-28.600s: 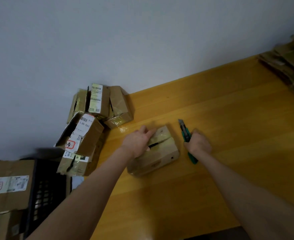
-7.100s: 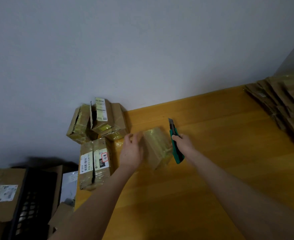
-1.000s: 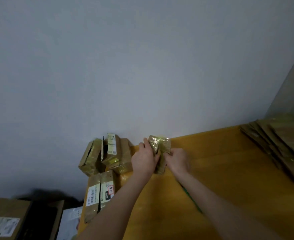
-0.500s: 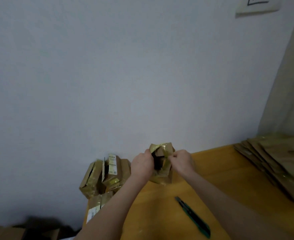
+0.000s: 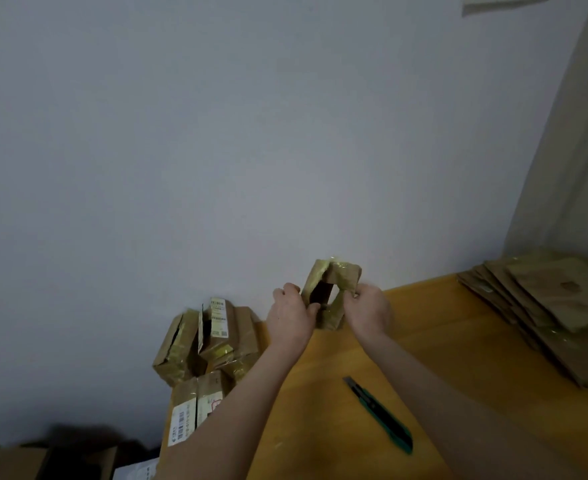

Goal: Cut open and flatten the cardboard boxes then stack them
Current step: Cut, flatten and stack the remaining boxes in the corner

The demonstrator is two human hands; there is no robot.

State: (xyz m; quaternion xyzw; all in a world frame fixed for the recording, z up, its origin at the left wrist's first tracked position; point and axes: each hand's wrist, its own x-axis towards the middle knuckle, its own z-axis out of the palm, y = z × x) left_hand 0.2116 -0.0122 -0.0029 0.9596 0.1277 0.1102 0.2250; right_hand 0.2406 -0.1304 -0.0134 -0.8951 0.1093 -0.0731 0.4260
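Plain grey-white wall, yellow wooden table pushed up against it. You're holding a small brown cardboard box wrapped in glossy tape in the air above the table's far edge, in front of the wall. It's open through the middle: you can see the wall through the gap, dark inner face on the left side.

Your left hand is closed on the box's left wall and your right hand is closed on its right wall, both gripping the box. My read: you're pulling the sides apart to open it out or collapse it, so cutting looks done and this one is at the flatten step.

Green-and-black utility knife lies on the table near the front edge, between your forearms, nothing touching it, blade end pointing away from you. Sensible parking, since both hands are needed. Watch your right forearm near it.

Pile of uncut taped brown boxes with white shipping labels sits at the table's far-left corner, some leaning on each other. So plenty left to do. Stack of flattened brown cardboard sheets covers the far-right corner and runs along the right edge; this box should land there.

Beige panel, maybe a curtain or door frame, on the right. More cartons below the table at left, too dark to tell.
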